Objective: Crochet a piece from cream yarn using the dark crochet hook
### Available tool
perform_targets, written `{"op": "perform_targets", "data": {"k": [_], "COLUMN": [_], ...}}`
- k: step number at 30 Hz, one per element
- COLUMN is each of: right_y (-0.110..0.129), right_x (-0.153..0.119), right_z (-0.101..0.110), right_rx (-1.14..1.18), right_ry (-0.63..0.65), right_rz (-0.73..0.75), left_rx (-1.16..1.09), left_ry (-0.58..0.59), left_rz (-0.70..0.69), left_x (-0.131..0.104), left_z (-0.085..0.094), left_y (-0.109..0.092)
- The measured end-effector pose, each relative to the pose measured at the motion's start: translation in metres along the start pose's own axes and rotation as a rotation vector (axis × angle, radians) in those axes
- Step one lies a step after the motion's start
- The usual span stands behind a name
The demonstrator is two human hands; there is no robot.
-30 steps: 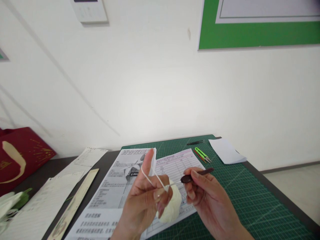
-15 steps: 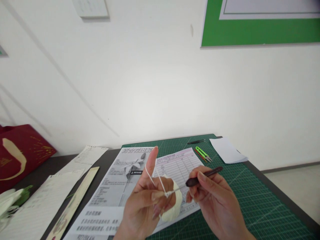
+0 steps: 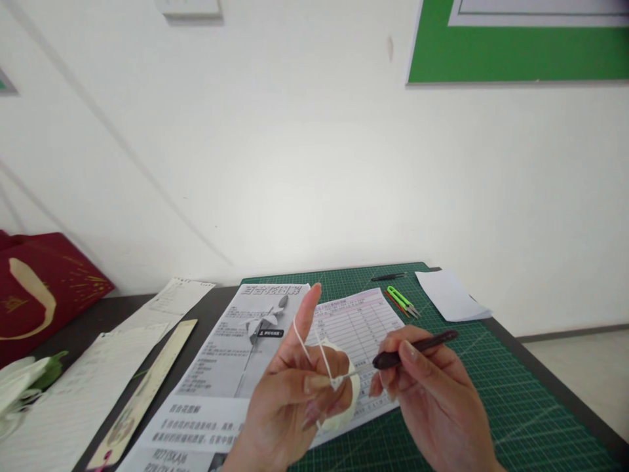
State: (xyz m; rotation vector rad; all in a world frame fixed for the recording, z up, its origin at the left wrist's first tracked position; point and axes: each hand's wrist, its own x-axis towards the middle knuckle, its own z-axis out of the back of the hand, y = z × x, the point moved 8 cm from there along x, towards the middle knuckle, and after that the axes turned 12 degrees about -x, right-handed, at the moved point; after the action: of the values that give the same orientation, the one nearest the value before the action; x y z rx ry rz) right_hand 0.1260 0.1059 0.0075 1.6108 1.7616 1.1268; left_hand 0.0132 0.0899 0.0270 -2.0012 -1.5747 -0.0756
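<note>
In my right hand (image 3: 437, 393) is a crochet hook (image 3: 415, 349), gripped by its dark brown handle. Its thin metal shaft points left to a small white stitched piece (image 3: 336, 382) between the thumb and fingers of my left hand (image 3: 295, 393). White yarn (image 3: 323, 359) runs from that piece up around my raised left index finger. Behind the left fingers shows a pale cream rounded thing (image 3: 350, 406), partly hidden; I cannot tell whether it is a yarn ball.
Printed sheets (image 3: 206, 367) lie on the green cutting mat (image 3: 496, 387). Green thread snips (image 3: 403, 301), a dark slim tool (image 3: 388, 277) and white paper (image 3: 452, 295) sit farther back. At left are a ruler (image 3: 147, 387), handwritten pages (image 3: 93, 387), white crocheted petals (image 3: 24, 383) and a red bag (image 3: 69, 282).
Both hands, with the hook and yarn, appear slightly farther right, and the whole view has shifted a little. The hook's tip stays at the stitched piece.
</note>
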Motion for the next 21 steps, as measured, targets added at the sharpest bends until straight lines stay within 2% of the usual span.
{"op": "perform_targets", "data": {"k": [8,11,17,21], "right_y": [-0.005,-0.002,0.014,0.032], "right_x": [-0.003,-0.002,-0.008,-0.021], "right_z": [0.002,0.002,0.004,0.001], "right_rx": [-0.039,-0.049,-0.166,-0.354], "right_ry": [0.044,0.041,0.014,-0.075], "right_rz": [-0.024,0.007,0.176,0.389], "left_rx": [-0.011,-0.003,0.038,0.075], "left_ry": [-0.029,-0.022,0.013,0.010], "left_rz": [0.012,0.004,-0.016,-0.049], "left_x": [0.000,-0.001,-0.001,-0.002], "left_z": [0.002,0.001,-0.001,0.000], "left_y": [0.002,0.000,-0.002,-0.006]}}
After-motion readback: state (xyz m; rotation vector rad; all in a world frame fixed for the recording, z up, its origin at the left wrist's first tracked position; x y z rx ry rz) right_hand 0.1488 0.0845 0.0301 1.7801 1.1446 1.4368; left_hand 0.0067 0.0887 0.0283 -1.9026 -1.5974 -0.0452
